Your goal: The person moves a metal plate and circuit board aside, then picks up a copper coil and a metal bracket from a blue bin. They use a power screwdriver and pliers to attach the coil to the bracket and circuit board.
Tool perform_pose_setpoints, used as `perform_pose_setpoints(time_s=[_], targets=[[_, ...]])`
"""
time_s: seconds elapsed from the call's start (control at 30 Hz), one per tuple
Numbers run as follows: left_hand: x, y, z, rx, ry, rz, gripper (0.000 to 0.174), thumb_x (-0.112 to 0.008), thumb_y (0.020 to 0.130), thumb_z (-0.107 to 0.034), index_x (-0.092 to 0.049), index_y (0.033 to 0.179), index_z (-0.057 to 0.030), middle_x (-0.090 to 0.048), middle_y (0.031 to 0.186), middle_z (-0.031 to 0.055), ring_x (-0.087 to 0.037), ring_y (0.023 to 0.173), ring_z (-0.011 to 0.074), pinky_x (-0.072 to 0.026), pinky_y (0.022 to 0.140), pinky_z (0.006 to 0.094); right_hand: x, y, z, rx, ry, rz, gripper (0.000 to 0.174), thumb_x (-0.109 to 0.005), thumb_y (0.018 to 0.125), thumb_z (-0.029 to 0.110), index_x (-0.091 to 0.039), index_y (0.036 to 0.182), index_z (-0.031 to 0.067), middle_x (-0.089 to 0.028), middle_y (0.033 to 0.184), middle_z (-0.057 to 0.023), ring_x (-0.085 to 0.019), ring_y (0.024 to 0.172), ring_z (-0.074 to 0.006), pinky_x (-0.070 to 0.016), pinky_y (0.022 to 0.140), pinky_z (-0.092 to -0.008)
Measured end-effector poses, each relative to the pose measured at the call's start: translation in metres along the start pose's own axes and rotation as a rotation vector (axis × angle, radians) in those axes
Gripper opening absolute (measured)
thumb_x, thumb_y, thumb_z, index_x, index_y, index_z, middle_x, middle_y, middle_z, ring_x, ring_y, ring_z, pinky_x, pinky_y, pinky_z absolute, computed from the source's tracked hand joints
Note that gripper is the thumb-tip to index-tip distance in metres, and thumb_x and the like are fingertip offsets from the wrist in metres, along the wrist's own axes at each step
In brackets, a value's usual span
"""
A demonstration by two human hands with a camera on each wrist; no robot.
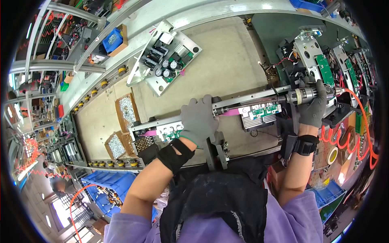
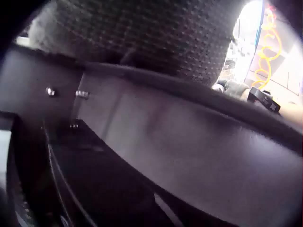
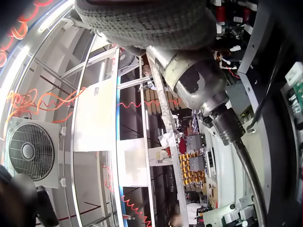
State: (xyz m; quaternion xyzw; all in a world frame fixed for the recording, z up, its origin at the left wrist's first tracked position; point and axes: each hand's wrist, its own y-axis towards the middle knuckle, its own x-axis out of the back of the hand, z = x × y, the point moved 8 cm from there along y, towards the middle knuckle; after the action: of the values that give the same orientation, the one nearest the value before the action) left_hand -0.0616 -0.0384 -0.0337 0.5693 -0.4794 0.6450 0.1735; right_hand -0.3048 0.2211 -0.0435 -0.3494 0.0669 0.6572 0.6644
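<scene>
My gloved left hand (image 1: 198, 121) grips the long metal frame (image 1: 241, 98) near its middle, knuckles bent over the rail. In the left wrist view the knit glove (image 2: 142, 38) lies against a dark curved panel (image 2: 180, 142); its fingertips are hidden. My gloved right hand (image 1: 314, 107) holds a pneumatic screwdriver (image 1: 302, 96) by its body, the orange hose behind. Its long shaft (image 3: 248, 172) runs along the frame, with the tip right at my left hand. Green circuit boards on heat sinks (image 1: 263, 113) sit along the frame, with pink strips (image 1: 231, 112) beside them.
A metal chassis with capacitors (image 1: 166, 65) lies on the bench mat (image 1: 219, 52). Boxes of small screws (image 1: 127, 110) stand at the left. More metal units with green boards (image 1: 324, 67) line the right. An orange coiled hose (image 1: 356, 97) hangs beside the right arm.
</scene>
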Motion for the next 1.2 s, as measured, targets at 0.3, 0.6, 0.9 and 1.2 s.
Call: perform_pose_setpoints(time_s=[0.3, 0.6, 0.9, 1.2], targets=[[0.002, 0.007, -0.006, -0.043, -0.037, -0.096, 0.058, -0.080, 0.068, -0.034, -0.055, 0.114, -0.0082, -0.065, 0.090, 0.0070, -0.061, 0.089, 0.0264, -0.0453, 0.076, 0.0419, -0.003, 0.009, -0.015, -0.013, -0.044, -0.092, 0.021, -0.060, 0.096, 0.023, -0.058, 0.093, 0.0017, -0.063, 0.087, -0.0100, -0.063, 0.081, -0.0212, -0.0556, 0.081, -0.0363], [0.004, 0.016, -0.002, -0.018, -0.036, -0.084, 0.053, -0.079, 0.070, -0.035, -0.054, 0.109, -0.0086, -0.065, 0.093, 0.0073, -0.061, 0.092, 0.0257, -0.0451, 0.079, 0.0414, -0.012, 0.013, -0.022, -0.002, -0.036, -0.064, 0.022, -0.060, 0.096, 0.026, -0.059, 0.090, 0.0043, -0.064, 0.086, -0.0097, -0.065, 0.081, -0.0212, -0.0562, 0.079, -0.0348], [0.001, 0.017, 0.003, 0.032, -0.014, -0.019, 0.048, -0.076, 0.076, -0.036, -0.053, 0.109, -0.0095, -0.066, 0.100, 0.0062, -0.061, 0.099, 0.0243, -0.0453, 0.082, 0.0407, -0.001, 0.021, -0.030, 0.079, -0.006, -0.107, 0.021, -0.061, 0.095, 0.024, -0.057, 0.090, 0.0042, -0.060, 0.081, -0.0070, -0.063, 0.076, -0.0221, -0.0569, 0.074, -0.0389], [0.031, -0.010, 0.049, -0.206, -0.386, -0.067, 0.093, -0.078, 0.074, -0.049, -0.038, 0.144, -0.0033, -0.055, 0.125, 0.0236, -0.053, 0.117, 0.0401, -0.0439, 0.099, 0.0467, -0.145, -0.023, 0.071, 0.202, -0.159, 0.251, 0.027, -0.066, 0.092, 0.023, -0.060, 0.109, 0.0027, -0.064, 0.093, -0.0081, -0.068, 0.083, -0.0219, -0.0592, 0.076, -0.0376]])
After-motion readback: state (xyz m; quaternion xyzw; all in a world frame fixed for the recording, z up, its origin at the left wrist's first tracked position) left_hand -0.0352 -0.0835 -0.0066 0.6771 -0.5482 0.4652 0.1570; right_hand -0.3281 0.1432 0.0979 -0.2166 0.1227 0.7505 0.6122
